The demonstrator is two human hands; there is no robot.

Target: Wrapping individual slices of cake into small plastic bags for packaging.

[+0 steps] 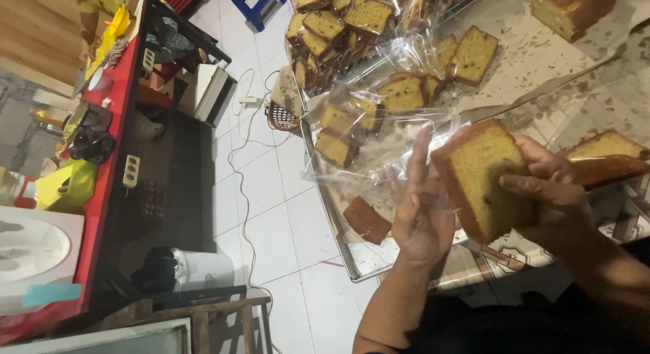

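Observation:
My right hand [552, 191] grips a thick slice of yellow cake with a brown crust [481, 181]. My left hand [421, 212] is beside it, fingers stretched up against a clear plastic bag [386, 168] whose mouth lies at the slice's left edge. Whether the left hand pinches the bag is hard to tell. Both hands are held over the edge of a metal tray [338, 239]. On the tray lie several bagged cake slices [352, 123] and one bare brown slice [365, 220].
A pile of wrapped slices [338, 29] sits at the top. An uncut loaf [572, 8] rests on crumb-covered paper at top right; more cut cake [606, 157] lies behind my right hand. Left is a red-edged counter [108, 157], a white cable on tiled floor [244, 191], and a white bucket [203, 269].

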